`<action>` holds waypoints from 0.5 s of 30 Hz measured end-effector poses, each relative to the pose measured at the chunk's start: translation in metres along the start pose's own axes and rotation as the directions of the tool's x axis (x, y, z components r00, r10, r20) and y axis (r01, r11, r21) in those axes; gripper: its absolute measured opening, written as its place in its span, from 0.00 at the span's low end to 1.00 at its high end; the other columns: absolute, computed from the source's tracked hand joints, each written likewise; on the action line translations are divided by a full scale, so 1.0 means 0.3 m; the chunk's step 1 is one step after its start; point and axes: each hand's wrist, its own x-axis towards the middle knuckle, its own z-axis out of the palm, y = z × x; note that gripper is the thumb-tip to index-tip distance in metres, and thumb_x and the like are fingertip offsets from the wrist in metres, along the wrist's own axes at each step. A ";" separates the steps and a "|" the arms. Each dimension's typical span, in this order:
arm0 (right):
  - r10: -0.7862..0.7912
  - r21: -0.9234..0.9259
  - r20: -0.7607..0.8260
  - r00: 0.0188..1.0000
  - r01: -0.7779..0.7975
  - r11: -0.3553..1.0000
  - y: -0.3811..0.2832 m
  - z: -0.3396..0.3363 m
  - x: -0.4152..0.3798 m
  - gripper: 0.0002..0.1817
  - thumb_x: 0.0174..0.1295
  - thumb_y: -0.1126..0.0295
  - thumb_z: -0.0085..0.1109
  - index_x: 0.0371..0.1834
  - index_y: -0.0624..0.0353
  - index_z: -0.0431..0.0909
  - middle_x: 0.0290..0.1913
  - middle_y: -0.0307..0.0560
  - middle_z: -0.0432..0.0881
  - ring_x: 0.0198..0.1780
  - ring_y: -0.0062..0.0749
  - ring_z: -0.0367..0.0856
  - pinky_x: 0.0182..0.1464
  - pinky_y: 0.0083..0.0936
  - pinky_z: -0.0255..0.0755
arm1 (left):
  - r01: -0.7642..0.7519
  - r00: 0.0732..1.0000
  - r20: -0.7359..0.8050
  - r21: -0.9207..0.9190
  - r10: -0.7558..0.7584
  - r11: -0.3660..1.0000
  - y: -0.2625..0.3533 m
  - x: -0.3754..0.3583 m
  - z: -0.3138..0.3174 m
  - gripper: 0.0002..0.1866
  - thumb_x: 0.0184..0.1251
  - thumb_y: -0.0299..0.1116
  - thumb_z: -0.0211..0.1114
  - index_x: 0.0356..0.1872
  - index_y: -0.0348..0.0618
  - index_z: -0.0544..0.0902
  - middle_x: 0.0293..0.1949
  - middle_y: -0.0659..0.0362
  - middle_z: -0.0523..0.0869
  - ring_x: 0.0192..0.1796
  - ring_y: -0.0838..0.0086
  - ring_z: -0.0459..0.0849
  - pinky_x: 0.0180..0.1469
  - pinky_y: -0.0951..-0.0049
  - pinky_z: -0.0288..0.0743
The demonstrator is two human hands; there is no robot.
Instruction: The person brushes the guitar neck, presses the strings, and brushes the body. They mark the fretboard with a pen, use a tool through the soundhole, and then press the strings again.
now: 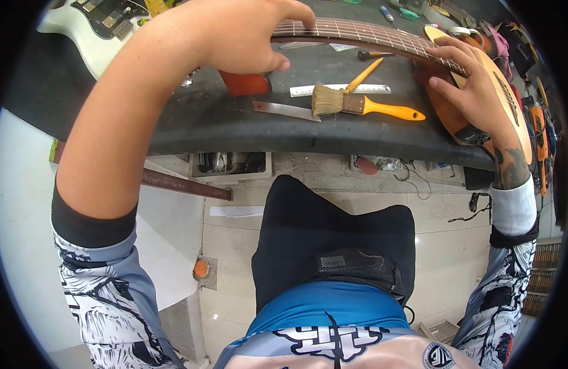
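An acoustic guitar lies across the bench, its fretboard running along the top and its wooden body at the right. My left hand is over the left part of the neck, fingers apart, with fingertips at the strings and the thumb below the neck's edge. On the right, my right hand rests by the upper frets near the body, its fingers spread. Between and below the hands lie a brush with a yellow handle, a white ruler and a metal strip.
A white electric guitar lies at the upper left. A red block sits below my left hand. Small tools and a tape roll are at the upper right. Under the bench edge stands a bin of parts.
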 end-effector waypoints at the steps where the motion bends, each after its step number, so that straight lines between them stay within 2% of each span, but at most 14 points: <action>1: -0.002 -0.004 -0.002 1.000 0.002 1.000 0.000 0.000 0.000 0.25 0.60 0.67 0.74 0.63 0.51 0.84 0.71 0.45 0.77 0.77 0.46 0.68 0.78 0.41 0.62 | 0.008 1.000 0.001 -0.007 -0.008 1.000 0.001 0.001 -0.001 0.34 0.66 0.41 0.71 0.73 0.45 0.75 0.67 0.48 0.76 0.69 0.52 0.78 0.69 0.54 0.73; 9: -0.009 -0.012 -0.003 1.000 0.009 1.000 -0.004 -0.001 0.003 0.25 0.60 0.67 0.74 0.63 0.51 0.84 0.71 0.45 0.77 0.77 0.46 0.68 0.78 0.41 0.63 | 0.017 0.999 0.044 0.002 -0.017 1.000 -0.005 0.008 -0.010 0.33 0.67 0.42 0.70 0.73 0.47 0.75 0.67 0.49 0.76 0.69 0.52 0.79 0.68 0.51 0.72; 15: -0.001 -0.002 -0.001 1.000 0.001 1.000 0.000 -0.001 0.003 0.25 0.60 0.67 0.74 0.63 0.51 0.84 0.71 0.45 0.77 0.77 0.46 0.68 0.78 0.41 0.62 | 0.032 0.999 -0.010 0.083 -0.031 0.996 0.011 0.001 0.002 0.34 0.67 0.43 0.70 0.74 0.47 0.75 0.67 0.50 0.76 0.68 0.52 0.79 0.68 0.49 0.72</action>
